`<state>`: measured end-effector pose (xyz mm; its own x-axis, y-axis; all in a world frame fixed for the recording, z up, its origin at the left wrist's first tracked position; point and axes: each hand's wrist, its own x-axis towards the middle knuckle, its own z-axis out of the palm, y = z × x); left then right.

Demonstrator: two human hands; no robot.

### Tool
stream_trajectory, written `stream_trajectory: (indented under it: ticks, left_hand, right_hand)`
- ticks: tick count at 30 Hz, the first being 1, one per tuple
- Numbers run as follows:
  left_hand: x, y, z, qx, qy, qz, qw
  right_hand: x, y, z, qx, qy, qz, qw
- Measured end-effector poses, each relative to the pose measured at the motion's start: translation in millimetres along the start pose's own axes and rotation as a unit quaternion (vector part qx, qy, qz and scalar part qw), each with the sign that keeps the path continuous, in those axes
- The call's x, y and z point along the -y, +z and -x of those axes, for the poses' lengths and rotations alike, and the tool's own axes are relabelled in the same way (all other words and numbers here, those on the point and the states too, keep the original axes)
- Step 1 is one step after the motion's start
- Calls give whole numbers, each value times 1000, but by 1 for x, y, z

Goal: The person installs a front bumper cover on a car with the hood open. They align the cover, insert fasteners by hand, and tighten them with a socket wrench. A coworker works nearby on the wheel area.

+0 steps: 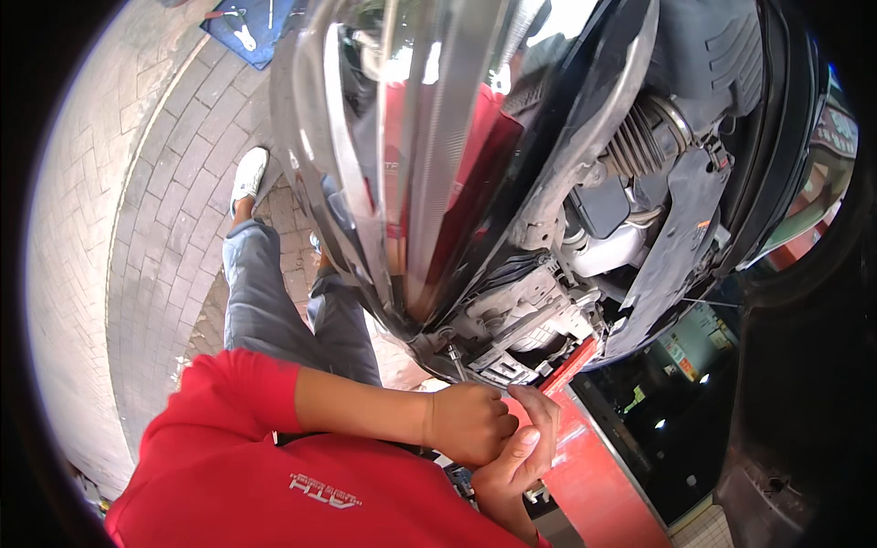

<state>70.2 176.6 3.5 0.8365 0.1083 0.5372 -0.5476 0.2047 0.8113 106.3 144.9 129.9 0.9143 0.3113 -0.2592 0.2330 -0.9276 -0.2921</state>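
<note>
A chrome socket wrench (458,362) reaches from my hands to the front corner of the car's open engine bay, beside the headlight (425,183). My left hand (469,425) is closed in a fist at its near end, knuckles up, and covers the handle. Pressed up against that fist from the right is my right hand (521,457), its fingers curled and its thumb up. What lies inside its grip is hidden. Just beyond the fists are the pale metal and plastic parts (530,320) at the front of the bay.
A ribbed black air hose (644,137) and a white reservoir (610,252) sit deeper in the bay. A red panel (603,466) stands right of my hands. On the paving (174,196) at far left lies a blue mat (260,32) with tools.
</note>
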Motion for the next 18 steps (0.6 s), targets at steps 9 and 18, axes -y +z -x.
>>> stream_trajectory:
  ticks: [9, 18]
  left_hand:
    - [19, -43, -64, 474, 11, 286, 833]
    - [-15, -13, -5, -54, -31, -60, 996]
  right_hand:
    - [-6, 25, 23, -156, 32, -74, 984]
    - [-9, 2, 10, -47, 18, 19, 999]
